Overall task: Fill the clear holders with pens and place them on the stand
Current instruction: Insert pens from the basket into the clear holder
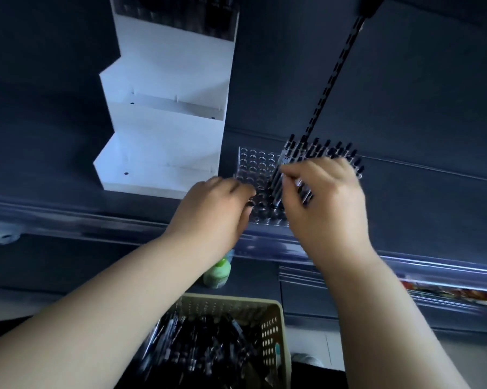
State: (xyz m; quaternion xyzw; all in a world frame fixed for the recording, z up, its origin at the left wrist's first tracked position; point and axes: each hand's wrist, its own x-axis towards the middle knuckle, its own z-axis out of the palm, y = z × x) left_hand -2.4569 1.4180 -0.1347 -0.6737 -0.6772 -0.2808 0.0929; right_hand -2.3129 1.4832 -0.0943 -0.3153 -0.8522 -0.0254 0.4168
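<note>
Flanking the clear holder (254, 168), a white stand (163, 130) left, basket (274, 332) of pens (208, 346) below.

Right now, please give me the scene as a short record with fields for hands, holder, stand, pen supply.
left hand: grips the clear holder at its near left edge
right hand: pinches a bunch of pens above the holder
holder: standing pens fill the right part; left holes open
stand: white stand, stepped, left of holder
supply: basket of loose pens, nearest

Dark shelf (419, 214): white stand (166, 122), clear holder (253, 167)
</note>
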